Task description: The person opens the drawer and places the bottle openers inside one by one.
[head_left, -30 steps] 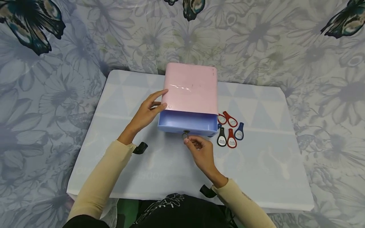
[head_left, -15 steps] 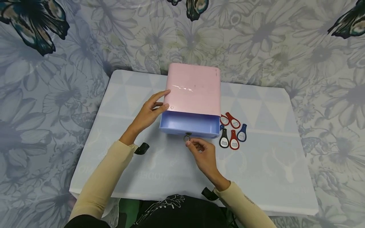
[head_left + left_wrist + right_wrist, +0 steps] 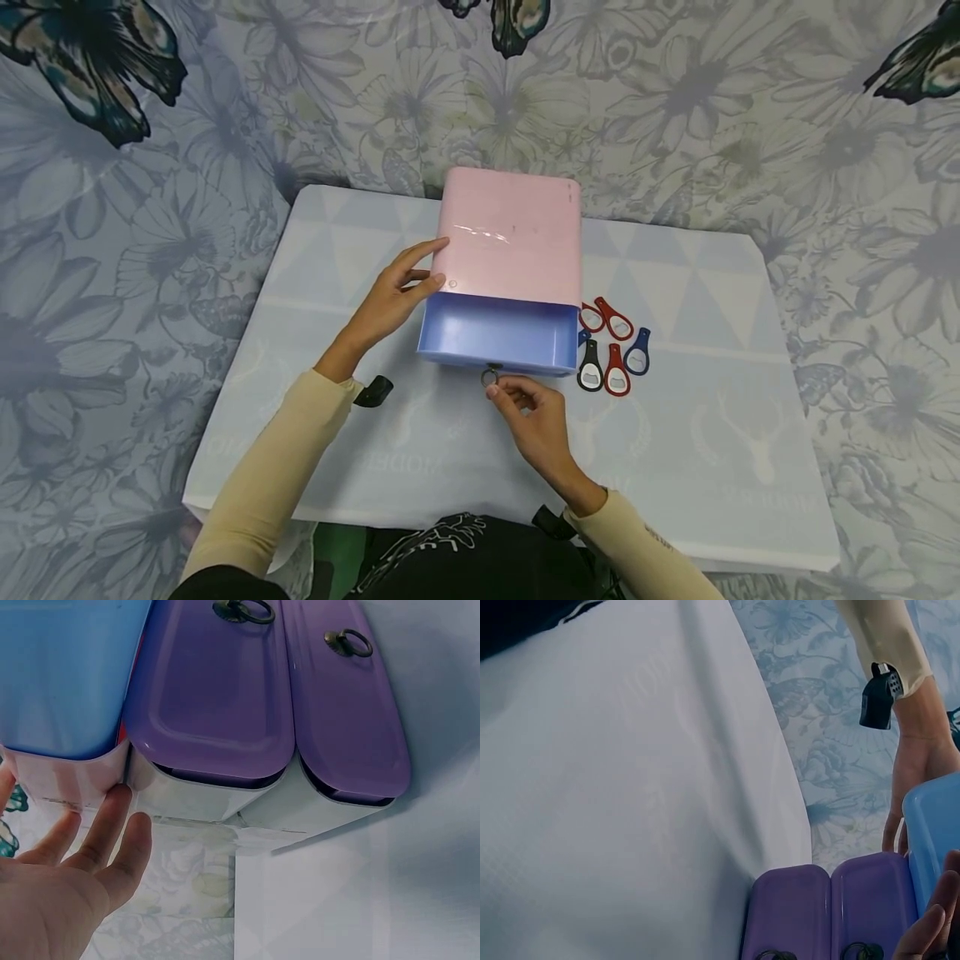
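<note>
A small drawer cabinet stands on the table, its pink top (image 3: 510, 237) facing up. The top blue drawer (image 3: 498, 329) is pulled out, and its visible inside is bare. My right hand (image 3: 536, 417) pinches the ring pull (image 3: 490, 377) on that drawer's front between thumb and index finger. My left hand (image 3: 390, 300) steadies the cabinet's left side, fingers extended, with fingertips and thumb at the pink edge. In the left wrist view, two shut purple drawers (image 3: 214, 682) with ring pulls sit beneath the blue one.
Right of the cabinet lie several bottle openers: red ones (image 3: 617, 379), a black one (image 3: 590, 371) and blue ones (image 3: 638, 354). The cabinet partly covers some. A pale patterned cloth (image 3: 712, 433) covers the table; a floral backdrop (image 3: 675, 100) hangs behind.
The blue drawer has slid out farther toward me, with my right hand pulling on its ring. My left hand has stayed on the cabinet's side. The head view has shifted slightly.
</note>
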Available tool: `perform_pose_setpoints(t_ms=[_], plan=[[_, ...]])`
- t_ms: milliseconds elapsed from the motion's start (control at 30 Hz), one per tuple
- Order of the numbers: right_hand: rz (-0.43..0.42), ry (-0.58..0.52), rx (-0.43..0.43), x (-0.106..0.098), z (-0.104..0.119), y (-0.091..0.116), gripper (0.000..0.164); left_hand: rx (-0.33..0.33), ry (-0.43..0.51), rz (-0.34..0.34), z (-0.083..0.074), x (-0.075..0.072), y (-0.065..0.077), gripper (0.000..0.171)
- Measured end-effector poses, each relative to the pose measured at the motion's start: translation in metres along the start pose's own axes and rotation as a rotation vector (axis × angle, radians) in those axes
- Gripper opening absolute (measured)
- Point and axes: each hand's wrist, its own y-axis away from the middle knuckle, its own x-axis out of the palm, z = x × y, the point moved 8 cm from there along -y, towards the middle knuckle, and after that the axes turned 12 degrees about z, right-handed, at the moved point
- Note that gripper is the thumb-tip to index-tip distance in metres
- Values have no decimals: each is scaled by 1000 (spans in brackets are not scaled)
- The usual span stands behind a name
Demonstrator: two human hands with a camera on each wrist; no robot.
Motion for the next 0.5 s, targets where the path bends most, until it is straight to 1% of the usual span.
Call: perform_pose_setpoints(t_ms=[333,500], plan=[[12,26,-18,2,0,7,7,3,-1,6,0,0,1,51],[8,45,10,4,-23,9,6,3,-1,3,0,0,0,52]])
